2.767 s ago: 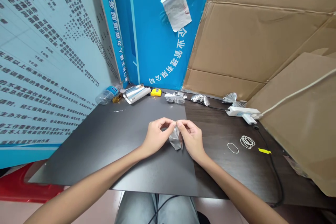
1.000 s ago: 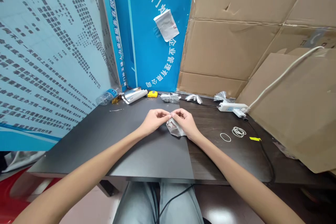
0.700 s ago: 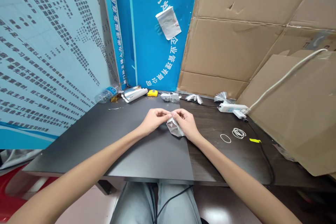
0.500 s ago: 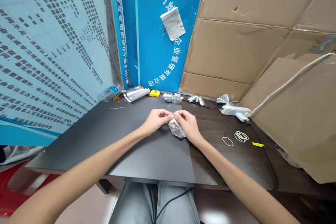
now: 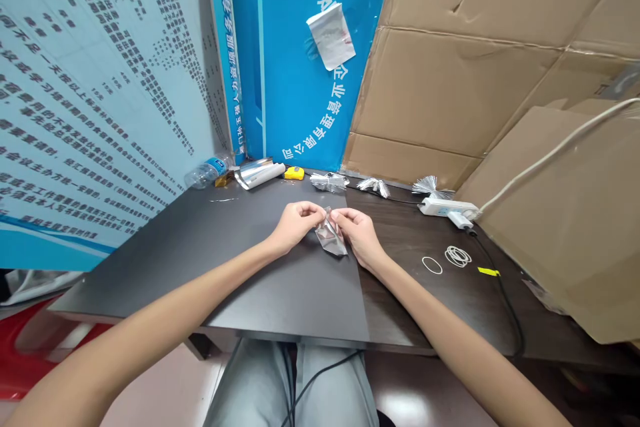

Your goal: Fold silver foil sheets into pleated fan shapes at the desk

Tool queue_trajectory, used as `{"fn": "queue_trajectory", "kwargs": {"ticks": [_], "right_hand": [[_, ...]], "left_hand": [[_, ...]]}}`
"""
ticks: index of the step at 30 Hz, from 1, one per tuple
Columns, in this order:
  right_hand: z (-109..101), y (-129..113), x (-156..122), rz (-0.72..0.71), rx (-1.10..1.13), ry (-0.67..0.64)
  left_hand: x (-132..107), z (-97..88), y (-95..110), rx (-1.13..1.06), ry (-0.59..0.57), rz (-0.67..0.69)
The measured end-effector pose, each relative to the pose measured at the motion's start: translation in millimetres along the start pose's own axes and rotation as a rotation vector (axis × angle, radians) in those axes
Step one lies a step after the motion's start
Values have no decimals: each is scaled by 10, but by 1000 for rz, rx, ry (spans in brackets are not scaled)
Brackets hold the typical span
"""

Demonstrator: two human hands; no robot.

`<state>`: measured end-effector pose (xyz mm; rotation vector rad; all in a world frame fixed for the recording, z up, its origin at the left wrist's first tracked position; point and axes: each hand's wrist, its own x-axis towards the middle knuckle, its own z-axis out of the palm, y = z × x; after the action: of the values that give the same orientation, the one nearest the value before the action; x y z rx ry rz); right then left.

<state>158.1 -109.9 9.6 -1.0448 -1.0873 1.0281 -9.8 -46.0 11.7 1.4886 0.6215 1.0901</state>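
Both left hand [image 5: 295,227] and right hand [image 5: 361,235] pinch the foil strip [image 5: 331,239] at its top, long axis apparently slanting down-right.

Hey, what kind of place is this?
Likely a makeshift craft workstation: a dark table walled by cardboard and a blue banner, with rubber bands and fringed foil bundles near the left hand and right hand pinching a foil piece.
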Motion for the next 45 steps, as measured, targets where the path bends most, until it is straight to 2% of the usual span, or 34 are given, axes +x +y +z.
{"fn": "queue_trajectory", "kwargs": {"ticks": [12,20,29,39,45], "right_hand": [[59,-26,-18,2,-164,80],[48,-31,-6,-9,-119,44],[31,-44,55,5,-105,83],[-23,-46,69,-53,-157,57],[-3,-54,41,-57,-221,29]], "left_hand": [[-2,-4,48,22,-3,3],[16,-19,37,38,32,10],[52,-9,47,-9,81,-36],[59,-67,11,-64,-35,-15],[34,-61,40,65,-33,24]]}}
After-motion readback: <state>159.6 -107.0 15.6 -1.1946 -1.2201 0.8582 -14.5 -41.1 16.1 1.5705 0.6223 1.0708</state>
